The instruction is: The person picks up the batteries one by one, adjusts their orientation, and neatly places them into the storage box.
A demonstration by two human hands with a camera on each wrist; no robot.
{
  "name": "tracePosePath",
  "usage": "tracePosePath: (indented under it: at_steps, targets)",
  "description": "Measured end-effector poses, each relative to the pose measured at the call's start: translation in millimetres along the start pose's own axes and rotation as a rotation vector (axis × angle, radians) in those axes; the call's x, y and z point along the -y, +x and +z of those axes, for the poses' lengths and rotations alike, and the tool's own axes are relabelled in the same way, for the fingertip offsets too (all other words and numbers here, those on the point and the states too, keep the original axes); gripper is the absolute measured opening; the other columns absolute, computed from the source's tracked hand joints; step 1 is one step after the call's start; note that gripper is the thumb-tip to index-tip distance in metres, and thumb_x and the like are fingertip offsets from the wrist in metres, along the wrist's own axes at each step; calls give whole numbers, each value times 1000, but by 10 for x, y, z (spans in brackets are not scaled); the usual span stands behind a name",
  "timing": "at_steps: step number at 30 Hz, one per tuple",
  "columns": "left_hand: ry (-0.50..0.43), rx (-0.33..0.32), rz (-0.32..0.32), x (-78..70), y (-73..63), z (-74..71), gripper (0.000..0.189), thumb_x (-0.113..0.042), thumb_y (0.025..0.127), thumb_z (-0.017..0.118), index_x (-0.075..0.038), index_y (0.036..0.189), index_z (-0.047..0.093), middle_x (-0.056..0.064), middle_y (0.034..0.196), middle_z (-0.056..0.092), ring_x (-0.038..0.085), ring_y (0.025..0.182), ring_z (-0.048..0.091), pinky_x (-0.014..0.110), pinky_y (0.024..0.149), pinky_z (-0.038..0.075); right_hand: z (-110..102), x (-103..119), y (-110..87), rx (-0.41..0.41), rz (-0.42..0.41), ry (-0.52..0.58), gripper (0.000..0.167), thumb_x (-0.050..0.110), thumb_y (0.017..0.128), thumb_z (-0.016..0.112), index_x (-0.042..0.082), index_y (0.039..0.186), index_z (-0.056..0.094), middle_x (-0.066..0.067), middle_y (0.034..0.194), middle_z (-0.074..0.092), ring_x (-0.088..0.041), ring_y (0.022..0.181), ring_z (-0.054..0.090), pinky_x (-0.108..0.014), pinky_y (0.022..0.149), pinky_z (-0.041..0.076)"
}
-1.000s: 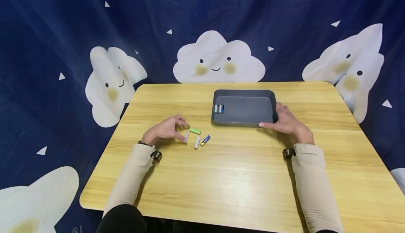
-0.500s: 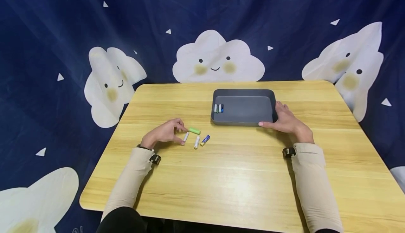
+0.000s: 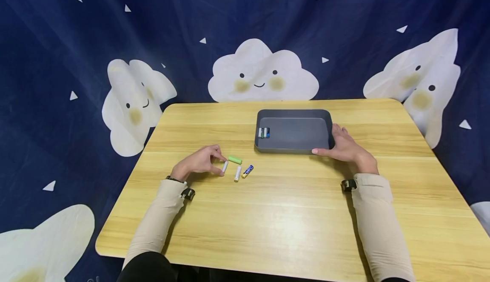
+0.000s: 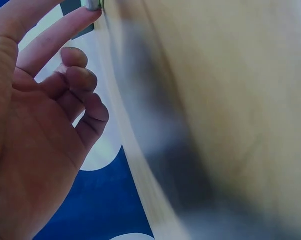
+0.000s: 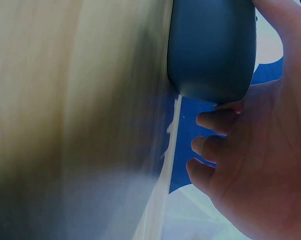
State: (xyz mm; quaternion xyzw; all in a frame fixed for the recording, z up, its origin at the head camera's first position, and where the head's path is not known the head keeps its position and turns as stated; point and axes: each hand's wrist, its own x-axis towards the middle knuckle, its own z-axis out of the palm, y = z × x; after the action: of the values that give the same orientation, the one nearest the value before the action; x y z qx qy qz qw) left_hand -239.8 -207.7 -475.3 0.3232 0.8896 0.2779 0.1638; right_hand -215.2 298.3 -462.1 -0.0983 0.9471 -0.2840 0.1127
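Left sleeve (image 3: 152, 220): beige, wrinkled, meeting black cloth (image 3: 147, 268) at the worktop's (image 3: 298, 218) near edge. Right sleeve (image 3: 380, 226): likewise beige, with a wide folded cuff (image 3: 371, 185). Left wrist band (image 3: 175, 179): narrow, black; beside it, a small black boxy device (image 3: 188, 194). Right wrist device (image 3: 348, 185): similarly black, compact. Left hand (image 3: 199, 160) and right hand (image 3: 346, 146): bare.
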Motion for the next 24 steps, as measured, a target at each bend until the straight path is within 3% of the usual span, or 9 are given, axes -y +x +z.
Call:
tracePosePath:
  at_steps: [6, 12, 22, 24]
  targets:
    - [-7, -42, 9, -2, 10, -50, 46, -27, 72, 96, -8, 111, 81, 20, 85, 51, 26, 79, 44, 25, 72, 34, 3, -21, 18, 10, 17, -10, 131, 64, 86, 73, -5, 163, -8, -33, 170, 0, -59, 155, -4, -73, 122, 8]
    - [-66, -77, 18, -76, 70, -105, 46, -29, 74, 95, -9, 114, 81, 26, 86, 47, 22, 78, 40, 26, 71, 33, -3, -22, 18, 3, 9, -10, 130, 64, 86, 73, -4, 163, -6, -32, 170, 3, -59, 155, -3, -72, 123, 9]
    - [-153, -185, 56, -187, 353, -155, 52, -28, 76, 93, -4, 119, 78, 28, 85, 45, 19, 75, 35, 28, 69, 30, 4, -31, 1, 10, 35, -6, 133, 64, 86, 74, -6, 162, -9, -33, 170, -2, -57, 156, -5, -72, 123, 8]
    - [-157, -207, 60, -206, 409, -166, 52, -28, 76, 94, -4, 119, 78, 21, 82, 43, 18, 74, 35, 28, 68, 30, 12, -30, 4, 8, 34, -7, 133, 64, 86, 74, -7, 162, -8, -34, 169, -2, -58, 156, -5, -72, 123, 8]
